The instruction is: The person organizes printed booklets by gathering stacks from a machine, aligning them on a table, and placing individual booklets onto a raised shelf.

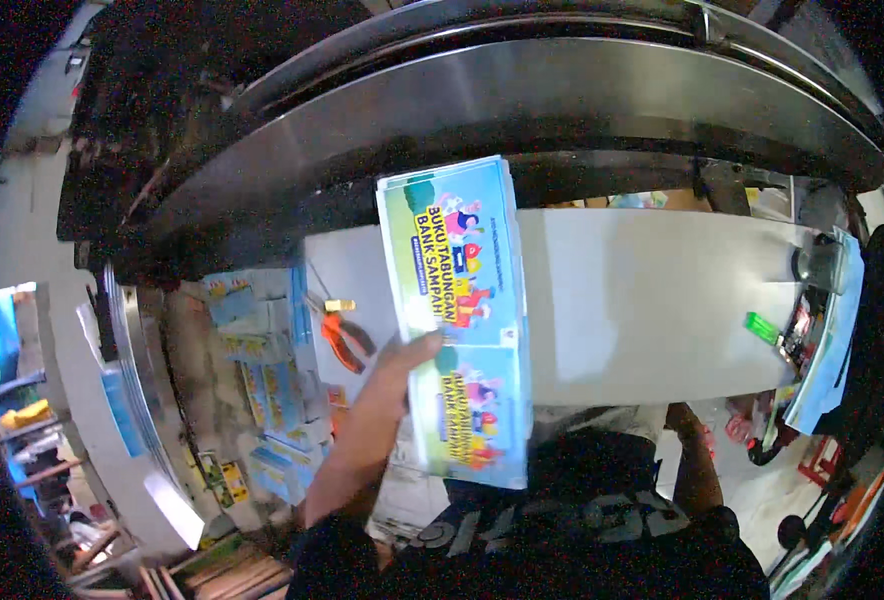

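Note:
My left hand (pixel 407 365) is closed on a stack of printed cover sheets (pixel 462 400), with its thumb on top and the other fingers hidden beneath. The sheets are light blue with colourful cartoon figures, the same design printed twice. They are held tilted above a white tabletop (pixel 652 310). My right hand (pixel 684 420) is low at the right, by the table's near edge and apart from the sheets; it is dark and its fingers cannot be made out. Left of the stack lie pliers (pixel 348 340) with orange handles, beside a small yellow roll (pixel 339 305).
A long metal machine beam (pixel 562 95) spans the far side. Several piles of printed sheets (pixel 272 390) lie at the left. A green lighter (pixel 760 326), a clear glass (pixel 815 263) and light-blue paper (pixel 830 335) are at the table's right end.

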